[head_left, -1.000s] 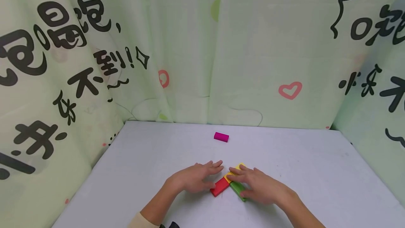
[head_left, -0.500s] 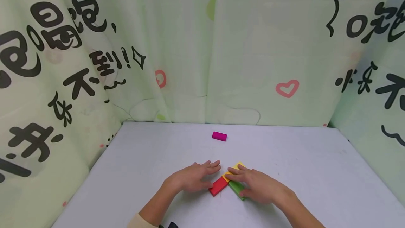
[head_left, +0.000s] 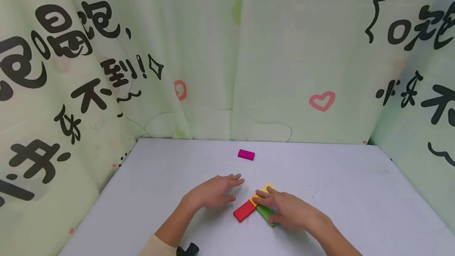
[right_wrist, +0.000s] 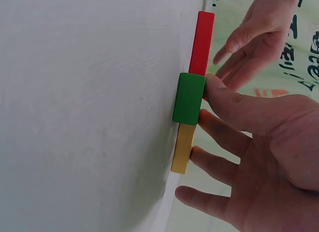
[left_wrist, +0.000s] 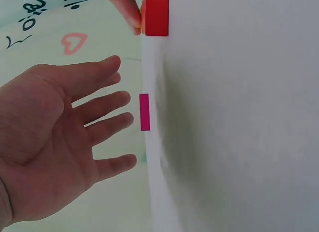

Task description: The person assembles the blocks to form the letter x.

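Three blocks lie together on the white table (head_left: 160, 177), their ends meeting: a red block (head_left: 244, 211), a green block (head_left: 264, 214) and a yellow block (right_wrist: 184, 148). My right hand (head_left: 293, 211) rests over the yellow and green ones; its thumb is at the green block and its extended fingers touch the yellow one. In the left wrist view my left hand (left_wrist: 60, 127) is spread above the table and holds nothing. Seen from the head, that hand is left of the red block, apart from it.
Farther back on the table lies a magenta cylinder (head_left: 246, 155). A pale green curtain (head_left: 277, 70) with black lettering and hearts hangs behind the table and along both sides. A black device (head_left: 188, 250) sits at my left wrist by the cuff.
My left hand has come off the red block and moved a little up and to the left. The right hand and the blocks have stayed put; the head view has shifted slightly.
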Action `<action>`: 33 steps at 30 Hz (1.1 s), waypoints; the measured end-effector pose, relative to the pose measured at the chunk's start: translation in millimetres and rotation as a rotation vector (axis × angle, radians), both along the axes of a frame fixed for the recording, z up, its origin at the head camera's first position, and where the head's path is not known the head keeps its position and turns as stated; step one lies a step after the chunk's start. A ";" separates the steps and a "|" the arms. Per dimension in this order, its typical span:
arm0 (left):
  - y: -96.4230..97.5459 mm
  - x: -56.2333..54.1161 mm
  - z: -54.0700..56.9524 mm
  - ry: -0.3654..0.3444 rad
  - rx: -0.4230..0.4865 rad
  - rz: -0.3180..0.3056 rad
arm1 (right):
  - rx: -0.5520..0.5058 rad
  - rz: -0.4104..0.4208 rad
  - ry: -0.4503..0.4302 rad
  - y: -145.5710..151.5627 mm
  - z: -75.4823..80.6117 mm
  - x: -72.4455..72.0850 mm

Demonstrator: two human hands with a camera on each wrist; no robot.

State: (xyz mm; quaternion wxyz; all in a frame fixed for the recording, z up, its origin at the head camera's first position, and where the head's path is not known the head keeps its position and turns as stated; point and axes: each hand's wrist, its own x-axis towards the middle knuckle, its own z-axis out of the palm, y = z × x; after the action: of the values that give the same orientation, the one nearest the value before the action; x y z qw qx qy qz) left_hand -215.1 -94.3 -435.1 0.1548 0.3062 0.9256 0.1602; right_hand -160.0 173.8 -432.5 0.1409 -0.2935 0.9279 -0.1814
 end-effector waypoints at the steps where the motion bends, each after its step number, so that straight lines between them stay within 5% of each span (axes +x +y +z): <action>1: -0.1 -2.4 0.7 0.007 0.001 0.010 | 0.000 0.000 0.000 0.0 0.0 -0.4; 6: -1.0 -15.2 1.1 0.030 0.014 0.062 | -0.006 -0.006 -0.007 0.3 0.7 -1.5; 16: -0.4 -40.1 -6.6 0.073 0.081 0.070 | -0.020 -0.012 -0.017 0.8 0.3 -1.1; 33: 15.2 -89.1 -10.6 0.088 0.170 0.208 | -0.025 -0.026 -0.038 -1.5 0.1 -0.2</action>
State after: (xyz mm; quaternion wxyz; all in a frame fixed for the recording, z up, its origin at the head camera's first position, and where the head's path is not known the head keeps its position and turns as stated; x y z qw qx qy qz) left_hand -304.3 -79.2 -445.7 0.0700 0.2274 0.9413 0.2396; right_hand -160.2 172.3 -432.4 0.1523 -0.2798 0.9265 -0.2002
